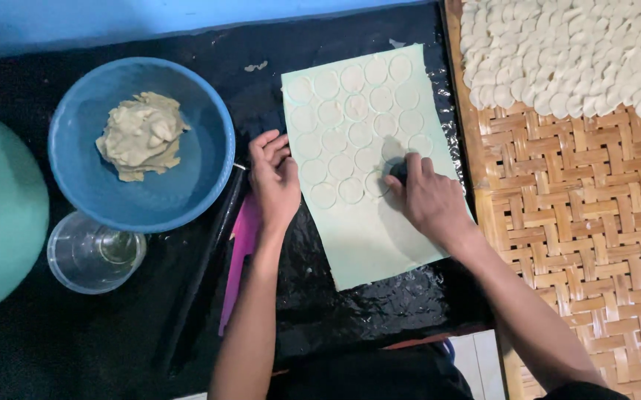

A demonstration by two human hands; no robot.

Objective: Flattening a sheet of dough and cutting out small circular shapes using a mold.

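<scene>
While the right hand (428, 200) presses a small dark round cutter (398, 172) down into the pale rolled dough sheet (368, 237) at the centre of the frame, its fingers clenched over the tool, the left hand (274, 181) rests flat and released on the sheet's left edge, holding nothing and steadying the dough. The sheet lies on a black, wet-looking plastic covering over the table (350, 311), and rows of circles already mark its upper half; the cutter sits at the right end of the lowest row, so the step in hand looks like stamping out rounds, roughly half done, with the lower part of the sheet uncut. The next press would seem to call for lifting the cutter straight up and setting it just beside the last circle, close but not overlapping. A blue bowl (209, 148) in the upper left holds a lump of leftover dough (141, 135), with a clear glass (95, 255) of liquid below it and a dark rolling pin (206, 259) and a pink strip (239, 259) lying between bowl and sheet. On the right, a woven bamboo tray (579, 222) carries many cut dough rounds (572, 52) at the upper right.
</scene>
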